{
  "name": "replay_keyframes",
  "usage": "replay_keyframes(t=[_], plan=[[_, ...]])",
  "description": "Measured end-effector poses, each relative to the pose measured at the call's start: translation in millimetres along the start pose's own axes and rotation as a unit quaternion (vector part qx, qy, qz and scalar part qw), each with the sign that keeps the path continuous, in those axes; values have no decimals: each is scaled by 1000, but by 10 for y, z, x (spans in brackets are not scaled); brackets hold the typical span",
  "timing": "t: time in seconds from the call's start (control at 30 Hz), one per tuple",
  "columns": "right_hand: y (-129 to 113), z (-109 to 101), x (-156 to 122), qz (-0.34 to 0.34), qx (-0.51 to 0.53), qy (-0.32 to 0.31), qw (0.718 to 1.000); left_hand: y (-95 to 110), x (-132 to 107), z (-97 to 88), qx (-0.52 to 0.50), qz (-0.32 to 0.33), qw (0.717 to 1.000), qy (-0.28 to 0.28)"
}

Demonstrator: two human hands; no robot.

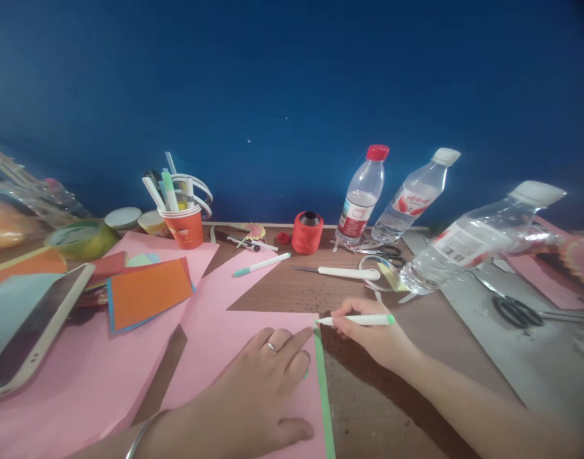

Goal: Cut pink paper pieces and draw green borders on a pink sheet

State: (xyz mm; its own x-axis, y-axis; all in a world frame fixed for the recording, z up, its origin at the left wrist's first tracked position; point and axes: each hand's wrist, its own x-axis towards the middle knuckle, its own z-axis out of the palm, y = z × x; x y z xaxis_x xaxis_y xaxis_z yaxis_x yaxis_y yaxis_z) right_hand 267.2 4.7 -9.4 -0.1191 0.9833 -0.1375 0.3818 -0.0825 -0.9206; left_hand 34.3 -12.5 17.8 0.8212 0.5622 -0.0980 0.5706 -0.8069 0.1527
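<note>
My left hand [268, 376], with a ring on one finger, lies spread on a sheet of pink paper [215, 357]. A small green bit, which I cannot make out, shows beside one of its fingertips. Along the sheet's right edge runs a narrow green strip [324, 395]. My right hand [368, 328] is closed around a white marker [363, 320] with a green end. The marker's tip points left and meets the top of the green strip, close to my left index finger.
Behind the paper lie a capped marker [262, 264], a utility knife [347, 273] and a red roll [307, 234]. Plastic bottles [361, 197] stand at the back right, scissors [516, 311] lie right. Leftward are a pen cup [183, 228], orange paper [151, 294] and a phone-like device [38, 325].
</note>
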Motion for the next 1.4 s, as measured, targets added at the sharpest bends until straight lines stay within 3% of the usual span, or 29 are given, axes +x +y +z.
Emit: replay_keyframes(t=[0.3,0.47,0.63,0.87,1.07,1.4], plan=[[-66,5,5,-5,-25,1,1000,-10,-7,-21,-27,-9,1000,2],[-2,25,34,-1,27,33,999,-47,-25,35,-39,-4,999,-1],[-8,6,98,-13,32,23,999,-110,-12,95,-31,4,999,1],[15,-1,132,-10,9,1,1000,-95,27,27,-64,-24,998,-16],[-17,11,146,-8,33,29,999,-82,9,18,-81,-41,996,-19],[-16,12,133,-11,13,15,1000,-83,22,2,-83,-33,996,-12]])
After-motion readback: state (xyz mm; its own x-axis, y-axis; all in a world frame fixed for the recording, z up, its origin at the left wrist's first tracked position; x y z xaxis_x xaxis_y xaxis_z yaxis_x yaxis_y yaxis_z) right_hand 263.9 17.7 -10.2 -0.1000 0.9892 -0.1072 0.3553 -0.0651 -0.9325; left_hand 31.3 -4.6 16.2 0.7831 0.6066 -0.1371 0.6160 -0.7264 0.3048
